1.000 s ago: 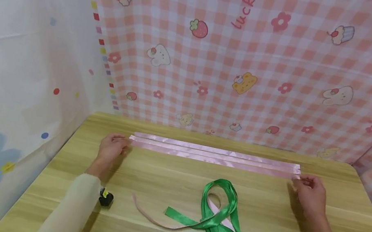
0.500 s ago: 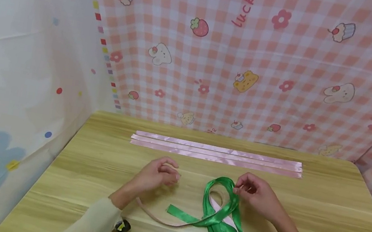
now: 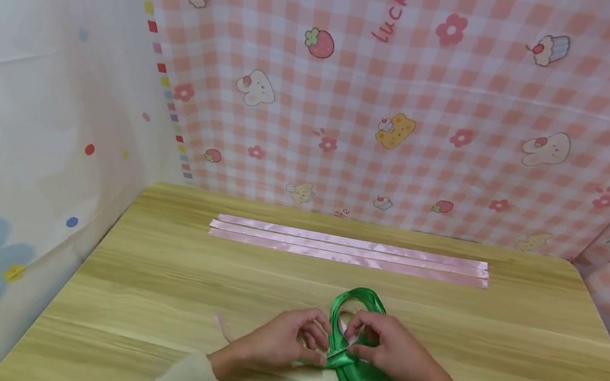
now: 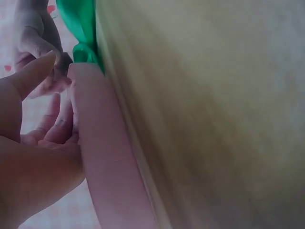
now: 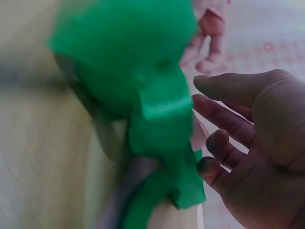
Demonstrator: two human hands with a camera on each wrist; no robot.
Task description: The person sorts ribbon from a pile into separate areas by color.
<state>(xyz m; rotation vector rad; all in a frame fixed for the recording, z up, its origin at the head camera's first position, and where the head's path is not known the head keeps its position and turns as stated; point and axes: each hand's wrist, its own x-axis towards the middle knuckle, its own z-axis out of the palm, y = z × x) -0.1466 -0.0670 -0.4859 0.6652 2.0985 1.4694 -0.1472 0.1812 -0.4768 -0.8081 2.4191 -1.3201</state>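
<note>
A tangled bundle of green satin ribbon [image 3: 358,297] lies on the wooden table, looped at its far end. Close at its left side is my left hand [image 3: 283,340], fingers bent and the thumb apart from them in the left wrist view. My right hand [image 3: 396,351] reaches over the bundle from the right. Thumb and fingers stand apart beside the green ribbon [image 5: 162,112] in the right wrist view. A pink ribbon [image 4: 107,148] runs past my left hand; its thin end [image 3: 222,326] shows beyond the left forearm. My hands partly hide the bundle's middle.
Three pink ribbon strips [image 3: 349,251] lie flat and parallel across the back of the table [image 3: 139,297]. A checked pink curtain [image 3: 359,91] hangs behind, with a white printed curtain [image 3: 25,73] at the left.
Both hands have left the ends of the pink strips and moved inward and nearer, to the green bundle. The strips stay at the back of the table.
</note>
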